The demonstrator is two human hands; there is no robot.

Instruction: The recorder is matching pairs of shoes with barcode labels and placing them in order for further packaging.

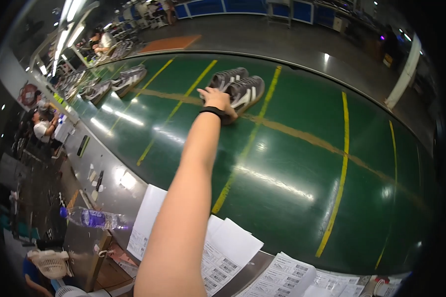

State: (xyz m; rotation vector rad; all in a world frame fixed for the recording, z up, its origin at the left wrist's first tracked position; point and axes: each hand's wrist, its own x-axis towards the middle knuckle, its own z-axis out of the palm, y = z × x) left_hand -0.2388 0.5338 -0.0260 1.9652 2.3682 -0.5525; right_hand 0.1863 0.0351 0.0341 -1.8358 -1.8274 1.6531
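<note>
- Behind, grey floor [302,47].
- In front, green table [302,163], striped yellow.
- Along the near edge, printed papers [282,277].
- Near the table's far edge, between two stripes, pair of shoes [248,92], grey and white; more shoes [129,79] farther left.
- At the pair's heels, left hand [216,101], touching; impossible to tell whether gripping. Right hand out of view.
- At left, bottle [96,218], lying flat.
- Round the wrist, black band [212,111].
</note>
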